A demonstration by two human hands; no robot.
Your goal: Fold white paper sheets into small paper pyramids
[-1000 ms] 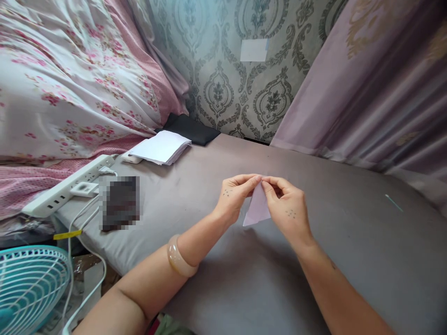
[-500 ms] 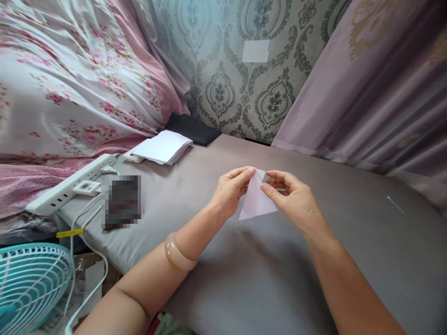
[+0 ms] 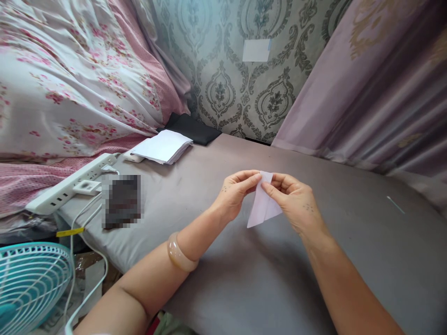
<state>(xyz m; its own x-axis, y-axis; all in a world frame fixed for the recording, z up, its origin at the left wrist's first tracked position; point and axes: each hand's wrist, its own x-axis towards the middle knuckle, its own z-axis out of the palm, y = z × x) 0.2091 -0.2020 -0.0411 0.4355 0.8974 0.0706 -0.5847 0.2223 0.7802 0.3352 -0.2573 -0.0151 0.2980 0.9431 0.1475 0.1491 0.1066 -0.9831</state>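
Note:
A folded piece of pale paper (image 3: 260, 204) is held up over the grey-covered surface, narrow at the top and widening downward. My left hand (image 3: 238, 190) pinches its upper left edge between thumb and fingers. From the other side my right hand (image 3: 291, 195) grips the paper near the top, thumb in front and fingers behind. A fold line runs down the lower part, where two layers show. The fingertips behind the paper are partly hidden. A light bangle (image 3: 180, 253) circles my left forearm.
A stack of white paper (image 3: 162, 146) lies at the back left before a black folded item (image 3: 193, 129). Nearby are a white power strip (image 3: 70, 184) with cables and a blurred dark object (image 3: 122, 201). A turquoise fan (image 3: 33, 284) stands lower left; a thin stick (image 3: 396, 204) lies right.
My right hand has closed on the paper's upper right edge, and the paper now looks narrower, with an overlapping layer. Both hands have come closer together.

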